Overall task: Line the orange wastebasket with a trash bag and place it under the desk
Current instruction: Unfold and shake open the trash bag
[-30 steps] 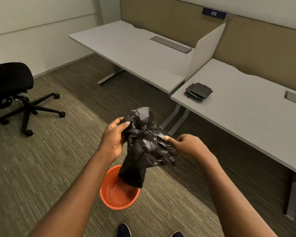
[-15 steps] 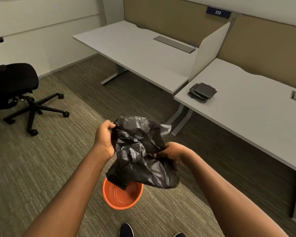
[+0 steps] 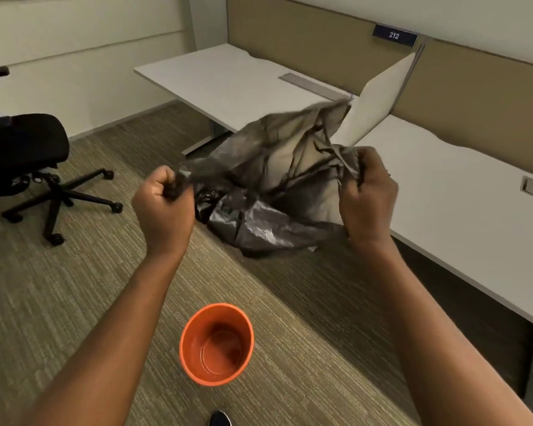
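The trash bag point(image 3: 268, 179) is stretched out in the air between the two hands, its long axis running roughly left to right and rising toward the right, with one loose corner lifted up near the divider panel point(image 3: 379, 99). The upper part is pulled thin enough to look see-through and is blurred; the lower part hangs in darker, glossy folds. It hangs above the carpet point(image 3: 59, 287), clear of the orange wastebasket point(image 3: 216, 344) and beyond it.

The left hand point(image 3: 163, 207) is closed into a fist around the bag's left end, knuckles up, forearm reaching in from the lower left. The right hand point(image 3: 366, 195) is also clenched, gripping a bunched fold of the right end, held a little higher than the left, its forearm coming in from the lower right. The hands are well apart.

The wastebasket stands upright on the carpet between the forearms, its open mouth facing up, with nothing visible inside. It sits out in the open floor, left of the near worktop point(image 3: 459, 204) and not under it. A second worktop point(image 3: 228, 81) lies farther back, and a black office chair point(image 3: 22, 155) stands at the left. The toe of a shoe point(image 3: 219, 419) shows at the bottom edge.
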`<action>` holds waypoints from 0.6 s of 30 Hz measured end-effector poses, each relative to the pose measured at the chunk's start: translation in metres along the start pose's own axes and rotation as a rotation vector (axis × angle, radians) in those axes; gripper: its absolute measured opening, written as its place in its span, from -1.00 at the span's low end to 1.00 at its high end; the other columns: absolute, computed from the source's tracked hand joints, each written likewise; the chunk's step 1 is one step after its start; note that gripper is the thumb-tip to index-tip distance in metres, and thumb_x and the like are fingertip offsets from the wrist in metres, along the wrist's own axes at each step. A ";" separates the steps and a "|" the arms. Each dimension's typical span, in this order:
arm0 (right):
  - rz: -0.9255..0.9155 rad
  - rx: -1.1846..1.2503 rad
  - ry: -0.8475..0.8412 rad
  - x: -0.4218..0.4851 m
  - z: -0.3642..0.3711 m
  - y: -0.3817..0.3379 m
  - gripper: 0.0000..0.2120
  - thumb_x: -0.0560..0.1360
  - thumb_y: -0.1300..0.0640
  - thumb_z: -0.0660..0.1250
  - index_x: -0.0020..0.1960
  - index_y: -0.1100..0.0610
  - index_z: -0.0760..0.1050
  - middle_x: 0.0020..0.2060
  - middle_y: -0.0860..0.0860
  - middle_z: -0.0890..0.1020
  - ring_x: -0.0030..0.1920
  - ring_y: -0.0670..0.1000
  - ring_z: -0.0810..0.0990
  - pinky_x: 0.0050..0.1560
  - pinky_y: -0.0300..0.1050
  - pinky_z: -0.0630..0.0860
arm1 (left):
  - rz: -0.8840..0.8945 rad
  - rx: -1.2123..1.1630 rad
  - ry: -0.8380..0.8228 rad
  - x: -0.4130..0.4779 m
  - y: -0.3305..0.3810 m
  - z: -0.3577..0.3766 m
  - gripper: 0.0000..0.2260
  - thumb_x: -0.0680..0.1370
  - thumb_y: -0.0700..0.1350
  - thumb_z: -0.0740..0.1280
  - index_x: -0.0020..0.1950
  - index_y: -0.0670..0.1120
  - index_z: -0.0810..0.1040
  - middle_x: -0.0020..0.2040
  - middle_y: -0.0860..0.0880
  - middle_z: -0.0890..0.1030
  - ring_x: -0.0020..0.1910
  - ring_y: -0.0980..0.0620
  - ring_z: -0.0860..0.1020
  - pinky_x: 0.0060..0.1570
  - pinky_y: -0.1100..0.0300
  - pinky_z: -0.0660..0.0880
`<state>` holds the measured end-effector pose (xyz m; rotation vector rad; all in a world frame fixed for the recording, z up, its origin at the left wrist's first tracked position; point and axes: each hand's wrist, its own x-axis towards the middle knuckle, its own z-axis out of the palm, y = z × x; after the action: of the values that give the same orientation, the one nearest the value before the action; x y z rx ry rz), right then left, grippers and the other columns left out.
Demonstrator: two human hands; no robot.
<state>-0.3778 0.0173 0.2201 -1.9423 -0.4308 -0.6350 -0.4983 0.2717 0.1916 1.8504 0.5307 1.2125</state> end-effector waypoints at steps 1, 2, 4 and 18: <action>-0.064 -0.005 0.005 -0.013 -0.001 0.004 -0.90 0.56 0.09 0.25 0.02 0.03 0.53 -0.29 -0.23 0.53 -0.28 -0.28 0.52 -0.31 -0.40 0.35 | 0.047 -0.030 -0.006 -0.005 -0.003 0.000 -0.82 0.53 -0.10 0.32 -0.28 0.00 0.49 -0.40 0.16 0.50 -0.39 0.29 0.46 -0.42 0.38 0.35; -0.077 -0.061 -0.069 -0.030 0.000 0.012 -0.88 0.60 0.05 0.25 0.03 0.06 0.52 -0.30 -0.20 0.53 -0.32 -0.22 0.50 -0.33 -0.33 0.33 | 0.057 -0.007 -0.068 -0.015 -0.009 0.001 -0.79 0.57 -0.04 0.31 -0.27 -0.01 0.51 -0.40 0.14 0.52 -0.38 0.29 0.48 -0.41 0.33 0.38; 0.086 -0.271 -0.506 -0.068 0.007 0.037 -0.82 0.63 0.05 0.25 0.02 0.13 0.56 -0.23 -0.05 0.65 -0.27 -0.04 0.58 -0.27 -0.11 0.44 | -0.065 0.164 -0.411 -0.040 -0.043 0.007 -0.74 0.58 0.03 0.31 -0.28 -0.02 0.55 -0.40 0.09 0.56 -0.36 0.22 0.54 -0.36 0.16 0.47; 0.084 -0.023 -0.154 0.017 0.002 0.005 -0.65 0.54 0.24 0.19 0.22 -0.02 0.58 -0.11 -0.18 0.64 -0.09 -0.25 0.61 -0.13 -0.42 0.49 | -0.079 0.068 -0.168 0.012 0.006 0.025 -0.68 0.43 -0.26 0.12 0.10 -0.12 0.54 -0.11 0.11 0.60 -0.19 0.17 0.55 -0.14 0.25 0.51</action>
<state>-0.3610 0.0171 0.2257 -2.0275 -0.4365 -0.4394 -0.4712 0.2664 0.1986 1.9495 0.5517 0.9879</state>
